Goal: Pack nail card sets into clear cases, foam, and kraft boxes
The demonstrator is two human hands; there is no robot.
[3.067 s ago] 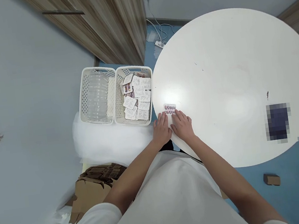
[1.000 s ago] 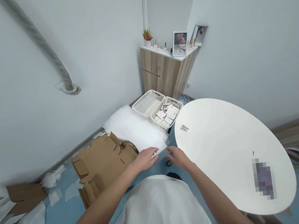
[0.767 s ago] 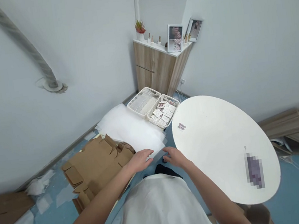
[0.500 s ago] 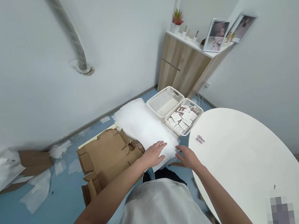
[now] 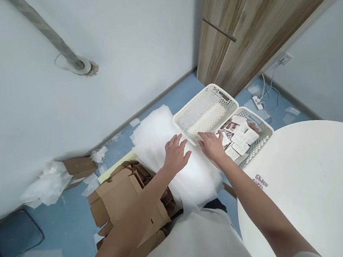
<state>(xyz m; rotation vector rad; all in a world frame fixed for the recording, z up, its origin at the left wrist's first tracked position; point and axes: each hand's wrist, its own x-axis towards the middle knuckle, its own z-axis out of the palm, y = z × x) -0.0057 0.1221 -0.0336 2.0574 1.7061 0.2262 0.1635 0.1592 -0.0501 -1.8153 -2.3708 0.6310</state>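
My left hand (image 5: 176,155) hovers over a stack of thin white foam sheets (image 5: 153,133), fingers apart and holding nothing. Just in front of the baskets is my right hand (image 5: 212,146), its fingers spread; whether it touches a rim I cannot tell. A white perforated basket (image 5: 203,118), with only a clear sheet or liner visible inside, lies beyond it. Beside that stands a second white basket (image 5: 266,130) full of small white cards or packets (image 5: 239,138), partly hidden by my right hand. Flattened brown cardboard boxes (image 5: 120,194) lie left of the foam, under my left forearm.
A round white table (image 5: 320,180) fills the right side, with small pinkish nail-like pieces (image 5: 260,181) near its edge. Behind the baskets is a wooden cabinet (image 5: 239,22). A power strip (image 5: 257,102) and cables lie on the floor. A folding chair (image 5: 11,234) and scraps are at left.
Both hands have reached farther forward, the right one now near the baskets. The view has moved closer to the baskets and tipped downward.
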